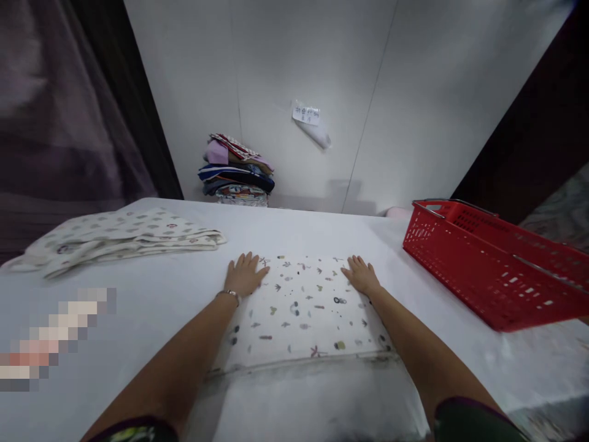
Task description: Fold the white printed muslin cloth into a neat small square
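Note:
A white cloth with small printed motifs lies flat in front of me, close to the table's near edge. On its far left corner rests my left hand, palm down, fingers spread, with a bracelet at the wrist. My right hand lies on the far right corner in the same way, fingers apart. Neither hand grips anything. The cloth's near edge forms a straight line between my forearms.
Another patterned cloth, loosely folded, lies at the left on the white table. A red plastic basket stands at the right. Folded textiles are stacked by the back wall, where a paper label hangs.

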